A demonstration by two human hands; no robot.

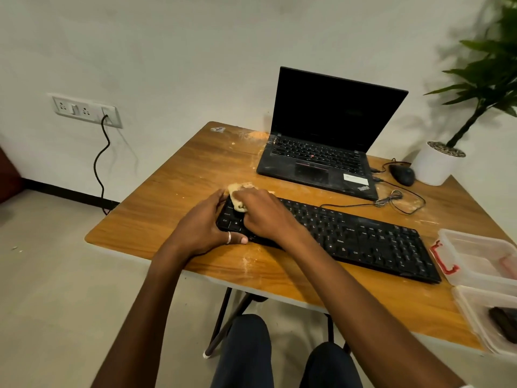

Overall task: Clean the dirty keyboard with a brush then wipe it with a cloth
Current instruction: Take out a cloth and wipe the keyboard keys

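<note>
Our right hand (263, 214) curls over the cloth (237, 195), pressing it on the keyboard's (363, 242) left-end keys. Our left hand (204, 225) grips that end on the table (190, 163).

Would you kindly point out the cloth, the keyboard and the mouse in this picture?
cloth (237, 188): head view, bunched part at the keyboard's far left corner.
keyboard (349, 236): head view, keys near its middle.
mouse (402, 173): head view, top of its shell.
</note>
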